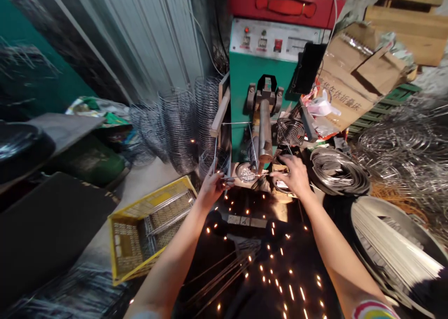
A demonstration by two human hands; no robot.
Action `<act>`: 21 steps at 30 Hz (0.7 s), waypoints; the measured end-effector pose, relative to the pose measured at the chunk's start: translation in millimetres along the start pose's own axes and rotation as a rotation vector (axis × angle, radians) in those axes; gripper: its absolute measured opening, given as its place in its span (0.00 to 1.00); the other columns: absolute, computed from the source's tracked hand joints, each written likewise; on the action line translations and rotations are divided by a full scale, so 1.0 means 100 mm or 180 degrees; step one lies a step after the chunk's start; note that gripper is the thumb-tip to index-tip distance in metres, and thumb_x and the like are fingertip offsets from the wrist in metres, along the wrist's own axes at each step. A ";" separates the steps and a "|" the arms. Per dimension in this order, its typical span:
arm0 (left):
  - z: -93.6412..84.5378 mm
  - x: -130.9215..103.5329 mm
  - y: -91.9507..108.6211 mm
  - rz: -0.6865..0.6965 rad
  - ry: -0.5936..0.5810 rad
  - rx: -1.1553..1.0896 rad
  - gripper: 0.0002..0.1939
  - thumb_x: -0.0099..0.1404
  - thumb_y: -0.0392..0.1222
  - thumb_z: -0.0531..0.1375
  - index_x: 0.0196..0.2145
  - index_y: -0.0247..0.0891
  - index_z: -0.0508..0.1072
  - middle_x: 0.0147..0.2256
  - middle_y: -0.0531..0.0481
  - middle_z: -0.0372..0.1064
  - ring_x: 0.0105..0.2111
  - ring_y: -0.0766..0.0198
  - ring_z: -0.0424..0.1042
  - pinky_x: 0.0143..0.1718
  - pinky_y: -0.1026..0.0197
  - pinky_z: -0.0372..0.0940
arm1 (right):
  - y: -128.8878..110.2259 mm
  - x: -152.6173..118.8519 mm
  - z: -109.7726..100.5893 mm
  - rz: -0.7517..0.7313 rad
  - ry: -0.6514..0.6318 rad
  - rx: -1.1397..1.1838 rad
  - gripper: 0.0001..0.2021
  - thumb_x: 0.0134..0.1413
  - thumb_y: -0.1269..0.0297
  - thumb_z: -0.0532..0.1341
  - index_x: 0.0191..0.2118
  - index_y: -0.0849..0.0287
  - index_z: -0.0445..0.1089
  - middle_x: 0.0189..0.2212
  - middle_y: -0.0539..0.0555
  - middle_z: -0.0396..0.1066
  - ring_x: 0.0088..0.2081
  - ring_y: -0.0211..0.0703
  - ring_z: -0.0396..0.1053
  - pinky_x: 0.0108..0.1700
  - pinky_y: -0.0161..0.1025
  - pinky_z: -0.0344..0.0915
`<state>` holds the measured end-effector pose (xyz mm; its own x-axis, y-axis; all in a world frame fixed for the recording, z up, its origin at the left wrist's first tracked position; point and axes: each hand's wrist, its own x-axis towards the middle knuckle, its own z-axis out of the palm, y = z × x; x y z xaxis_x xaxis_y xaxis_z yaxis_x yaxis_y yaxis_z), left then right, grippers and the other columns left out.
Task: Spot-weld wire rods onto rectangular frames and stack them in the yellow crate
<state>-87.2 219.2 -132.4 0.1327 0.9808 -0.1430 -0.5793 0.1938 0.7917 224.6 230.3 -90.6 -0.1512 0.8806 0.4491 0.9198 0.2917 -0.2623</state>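
My left hand (213,187) is closed, its thumb and fingers pinching the near left corner of a thin metal wire frame (238,123). On the other side, my right hand (294,173) grips the right end of the frame's near wire. That wire lies at the tip of the upper electrode arm (265,135) of a green spot welder (241,90). A bright glow shows at the contact point, and orange sparks fly down over my lap. Just left of the tip is a small round dish (246,172) with shiny bits in it.
A yellow crate (115,249) with wire pieces stands at left, below stacks of round wire grilles (178,128). To the right are coiled metal strips (338,172), a basin (360,216) of straight rods, and a cardboard box (350,86). A phone (310,67) hangs before the welder.
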 end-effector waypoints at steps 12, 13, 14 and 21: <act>-0.14 -0.95 -0.28 -0.0061 -0.0302 -0.0074 0.51 0.62 0.36 0.62 0.70 0.49 0.31 0.33 0.45 0.78 0.29 0.56 0.79 0.28 0.61 0.71 | 0.16 -0.81 -0.24 0.1717 -0.0306 0.3223 0.24 0.52 0.48 0.62 0.46 0.64 0.69 0.23 0.49 0.67 0.19 0.35 0.59 0.21 0.33 0.57; -0.21 -1.11 -0.33 -0.0148 -0.0348 -0.0083 0.51 0.62 0.36 0.64 0.70 0.51 0.33 0.35 0.44 0.78 0.31 0.56 0.79 0.30 0.61 0.71 | 0.12 -1.07 -0.30 0.1755 -0.0440 0.3308 0.24 0.53 0.48 0.63 0.47 0.64 0.69 0.21 0.48 0.66 0.19 0.35 0.59 0.21 0.33 0.57; -0.29 -1.24 -0.38 -0.0248 -0.0386 -0.0133 0.50 0.62 0.37 0.65 0.70 0.52 0.36 0.39 0.43 0.78 0.34 0.56 0.79 0.33 0.60 0.71 | 0.07 -1.35 -0.36 0.1858 -0.0587 0.3346 0.25 0.54 0.48 0.63 0.49 0.64 0.68 0.21 0.48 0.65 0.19 0.35 0.59 0.22 0.34 0.58; -0.61 -1.18 -0.28 -0.0739 0.0091 -0.0187 0.29 0.65 0.45 0.61 0.62 0.44 0.60 0.30 0.51 0.73 0.16 0.70 0.67 0.17 0.69 0.62 | -0.28 -2.99 -0.59 0.2498 -0.0877 0.3356 0.21 0.57 0.45 0.60 0.44 0.58 0.73 0.24 0.49 0.67 0.18 0.37 0.62 0.21 0.36 0.61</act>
<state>-136.0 99.3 -174.2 0.2454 0.9099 -0.3346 -0.5819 0.4143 0.6998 265.1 -63.4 -167.3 0.1019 0.9560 -0.2749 0.0995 -0.2848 -0.9534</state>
